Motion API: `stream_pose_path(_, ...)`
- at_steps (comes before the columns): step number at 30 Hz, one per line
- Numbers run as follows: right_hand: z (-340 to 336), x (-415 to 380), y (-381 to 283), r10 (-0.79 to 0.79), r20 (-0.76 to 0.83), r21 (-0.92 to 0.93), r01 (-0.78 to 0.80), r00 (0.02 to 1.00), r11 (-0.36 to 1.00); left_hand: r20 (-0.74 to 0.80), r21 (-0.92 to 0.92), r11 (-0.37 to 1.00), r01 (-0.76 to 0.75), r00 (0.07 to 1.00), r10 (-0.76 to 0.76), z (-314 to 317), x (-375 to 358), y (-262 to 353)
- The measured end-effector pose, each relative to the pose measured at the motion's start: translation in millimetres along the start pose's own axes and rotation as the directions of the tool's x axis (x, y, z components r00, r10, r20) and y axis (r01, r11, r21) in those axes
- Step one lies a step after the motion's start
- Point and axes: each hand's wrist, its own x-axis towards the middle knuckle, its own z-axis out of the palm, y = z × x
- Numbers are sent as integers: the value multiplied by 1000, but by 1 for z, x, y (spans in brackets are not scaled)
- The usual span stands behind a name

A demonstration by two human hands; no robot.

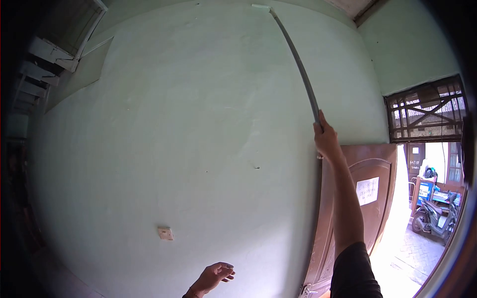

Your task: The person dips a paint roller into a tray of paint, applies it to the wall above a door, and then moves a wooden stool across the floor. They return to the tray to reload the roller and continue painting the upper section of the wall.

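Note:
My right hand (326,140) is raised and wrapped round the lower end of a long grey pole (299,62). The pole runs up and to the left, ending in a pale paint roller head (260,6) against the top of the light green wall (189,114). My left hand (214,277) is low in front of the wall, its fingers loosely bent and apart, with nothing visible in them.
A brown door (350,223) stands open behind my right arm, with a handwritten paper (367,190) on it. Outside the doorway is a parked motorbike (437,218). The wall carries a switch plate (166,233) and a nail (257,168). White stairs (52,52) rise at upper left.

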Motion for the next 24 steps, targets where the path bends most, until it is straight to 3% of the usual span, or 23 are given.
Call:
stream_pose_path(5, -18, 66, -57, 47, 88, -53, -42, 995, 998, -191, -100, 993, -59, 981, 39, -13, -19, 1)
stream_pose_path(8, -18, 98, -66, 28, 69, -4, -28, 997, 1000, -225, -88, 994, -62, 973, 41, -10, -20, 0)
stream_pose_path(13, -14, 36, -33, 65, 87, 4, -66, 994, 998, -156, -119, 993, -1, 988, -18, 8, -20, 3)
stream_pose_path(15, -1, 3, 17, -86, -16, -64, 85, 996, 994, -122, -110, 994, 24, 992, -37, 7, -19, -6)
stream_pose_path(19, 1, -68, 59, -127, -40, -76, 124, 991, 989, -81, -88, 995, -56, 996, 49, -5, -14, -33)
stream_pose_path(21, 0, -67, 58, -176, -74, -43, 173, 982, 984, -101, -84, 995, -55, 994, 47, -5, -20, -23)
stream_pose_path(23, -4, -35, 38, -99, -37, -112, 94, 994, 989, -96, -111, 993, 34, 994, -45, -4, -30, 4)
stream_pose_path(24, -2, -9, 34, -168, -53, -138, 159, 984, 978, -100, -114, 993, 32, 994, -44, -5, -32, 4)
